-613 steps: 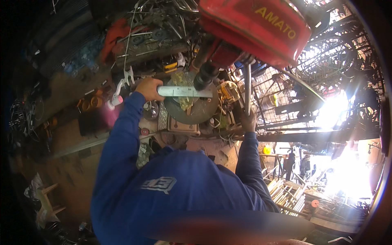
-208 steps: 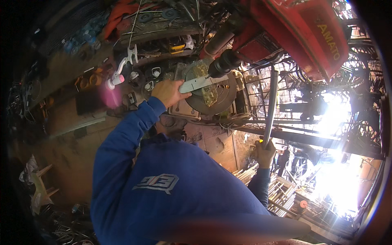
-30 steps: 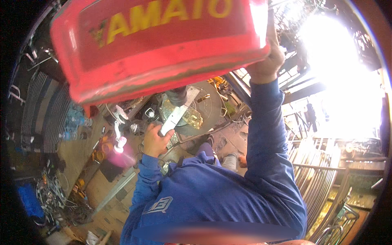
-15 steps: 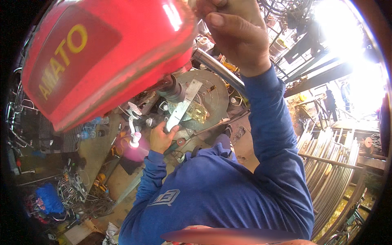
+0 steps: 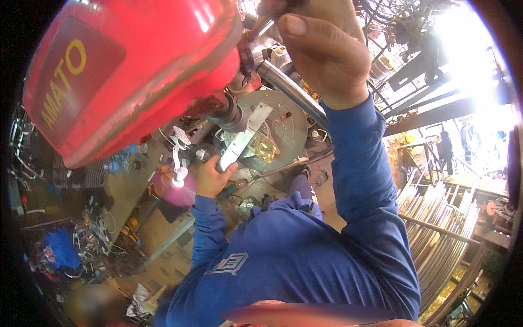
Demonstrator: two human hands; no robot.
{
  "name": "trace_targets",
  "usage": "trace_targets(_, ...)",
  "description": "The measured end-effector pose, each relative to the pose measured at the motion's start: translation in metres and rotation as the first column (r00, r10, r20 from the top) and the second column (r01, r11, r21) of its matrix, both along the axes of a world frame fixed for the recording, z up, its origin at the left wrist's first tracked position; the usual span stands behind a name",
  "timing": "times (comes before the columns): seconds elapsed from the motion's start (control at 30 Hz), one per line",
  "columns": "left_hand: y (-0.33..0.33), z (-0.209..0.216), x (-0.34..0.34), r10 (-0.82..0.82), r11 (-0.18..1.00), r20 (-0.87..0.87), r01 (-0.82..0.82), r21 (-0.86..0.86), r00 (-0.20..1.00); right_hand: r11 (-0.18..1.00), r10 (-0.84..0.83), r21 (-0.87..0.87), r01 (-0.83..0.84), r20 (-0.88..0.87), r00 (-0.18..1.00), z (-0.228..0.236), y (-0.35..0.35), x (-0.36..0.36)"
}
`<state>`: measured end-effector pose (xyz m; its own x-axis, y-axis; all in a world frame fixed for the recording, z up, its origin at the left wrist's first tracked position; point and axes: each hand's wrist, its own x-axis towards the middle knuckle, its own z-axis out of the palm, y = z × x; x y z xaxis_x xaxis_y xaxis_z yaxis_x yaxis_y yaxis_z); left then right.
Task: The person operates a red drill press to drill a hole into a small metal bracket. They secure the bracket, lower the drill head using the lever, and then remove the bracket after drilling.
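1. On my feed, the flat metal bar [image 5: 245, 139] lies slantwise at the centre of the frame, pale and straight-edged, with short dark marks across its face.
2. I see the left hand [image 5: 213, 177] pinching its lower end between thumb and fingers.
3. Under the bar sits a glossy, yellowish, uneven block [image 5: 265, 150], on a round, dull grey table [image 5: 294, 133].
4. A dark, ribbed, cylindrical chuck [image 5: 231, 117] hangs at the bar's left edge; I cannot tell whether they touch.
5. The smooth, scuffed red housing [image 5: 136, 65] fills the upper left.
6. At upper centre the right hand [image 5: 332, 49] curls near a shiny metal tube [image 5: 291, 90]; the frame crops its fingers, so I cannot tell its grip.
7. Slim, straight rods [image 5: 436, 229] lie bundled at lower right.
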<state>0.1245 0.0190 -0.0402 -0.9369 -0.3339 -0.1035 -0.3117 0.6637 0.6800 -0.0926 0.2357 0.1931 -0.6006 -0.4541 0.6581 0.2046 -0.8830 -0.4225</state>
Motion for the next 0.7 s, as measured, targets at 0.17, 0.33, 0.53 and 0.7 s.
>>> trace_targets(0.17,0.009,0.006,-0.001,0.086,0.995,0.042,-0.084,-0.054,0.995,0.988,-0.128,0.086,0.127,0.007,0.992,0.008,-0.002,0.006)
trace_targets(0.33,0.017,0.012,-0.005,0.118,0.968,0.157,-0.078,-0.238,0.981,0.978,-0.189,0.088,0.188,-0.002,0.982,0.009,-0.001,0.010)
trace_targets(0.53,0.018,0.016,-0.004,0.119,0.986,0.161,-0.097,-0.137,0.980,0.978,-0.201,0.060,0.201,0.001,0.980,0.010,-0.005,0.009)
trace_targets(0.7,0.020,0.014,-0.004,0.151,0.983,0.149,-0.133,-0.124,0.977,0.990,-0.133,0.032,0.134,-0.045,0.990,0.011,-0.001,0.011)
